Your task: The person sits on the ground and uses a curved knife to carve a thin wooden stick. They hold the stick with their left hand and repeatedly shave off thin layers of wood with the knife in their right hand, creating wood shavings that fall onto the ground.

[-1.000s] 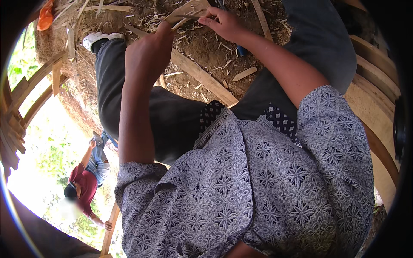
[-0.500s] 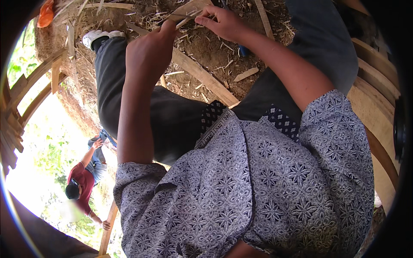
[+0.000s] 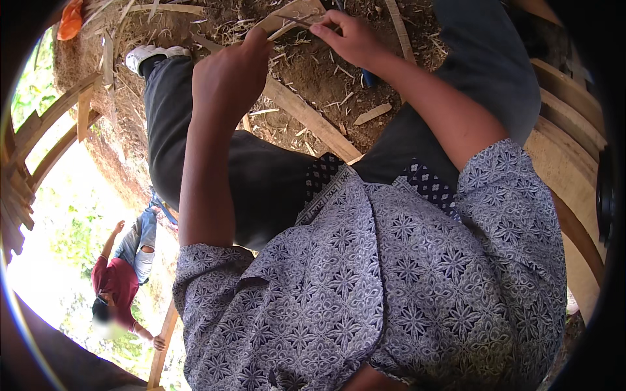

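1. Fingers of the left hand (image 3: pixel 228 79) curl into a fist, thumb side toward the wooden board (image 3: pixel 293 11); what they close on is mostly hidden, though a pale wood strip (image 3: pixel 283 30) emerges just beside the thumb.
2. Right-hand fingertips are bent together in a pinch on the near end of a thin, dark, blade-like piece; the right hand (image 3: pixel 352 40) sits to the right of the strip.
3. That blade-like piece (image 3: pixel 295 21) slants between the two hands, over the board and near the pale strip; whether they touch I cannot tell.
4. Below the hands, a long plank (image 3: pixel 310 120) lies diagonally on the soil, among scattered shavings, with a pointed offcut (image 3: pixel 372 115) to its right.
5. White shoe (image 3: pixel 155 57) and dark trousers (image 3: pixel 261 182) frame the ground.
6. At lower left, a co-worker in a dark red shirt (image 3: pixel 117 283) rests one hand on a wooden post (image 3: pixel 163 348).
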Motion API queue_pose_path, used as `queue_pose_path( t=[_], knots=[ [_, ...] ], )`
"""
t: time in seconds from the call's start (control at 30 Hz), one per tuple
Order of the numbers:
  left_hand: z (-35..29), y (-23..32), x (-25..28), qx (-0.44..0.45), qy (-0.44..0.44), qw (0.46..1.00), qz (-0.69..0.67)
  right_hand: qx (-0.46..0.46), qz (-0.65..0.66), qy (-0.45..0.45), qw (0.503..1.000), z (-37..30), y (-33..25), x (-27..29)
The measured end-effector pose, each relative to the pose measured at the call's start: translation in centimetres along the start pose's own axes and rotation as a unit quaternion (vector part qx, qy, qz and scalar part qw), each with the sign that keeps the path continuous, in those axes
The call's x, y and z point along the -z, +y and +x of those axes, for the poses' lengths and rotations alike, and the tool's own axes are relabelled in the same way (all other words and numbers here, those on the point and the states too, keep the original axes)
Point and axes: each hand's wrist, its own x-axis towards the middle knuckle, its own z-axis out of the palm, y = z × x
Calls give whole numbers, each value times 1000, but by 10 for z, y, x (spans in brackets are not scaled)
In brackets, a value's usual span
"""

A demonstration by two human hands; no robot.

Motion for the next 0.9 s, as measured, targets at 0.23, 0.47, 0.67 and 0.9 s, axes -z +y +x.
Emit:
queue_pose_path(
  t=[0.23,0.47,0.67,0.9],
  knots=[
    [2,-2,2,4,-2,1000,-21,1,94,-8,996,16,0,-8],
    [2,-5,-1,18,6,1000,-6,-27,-90,23,995,3,45,10],
    [3,-5,-7,-36,60,997,-20,-39,109,-33,993,11,-36,3],
    [4,4,6,-1,-3,1000,-26,1,-72,2,997,10,84,1]
  ],
)
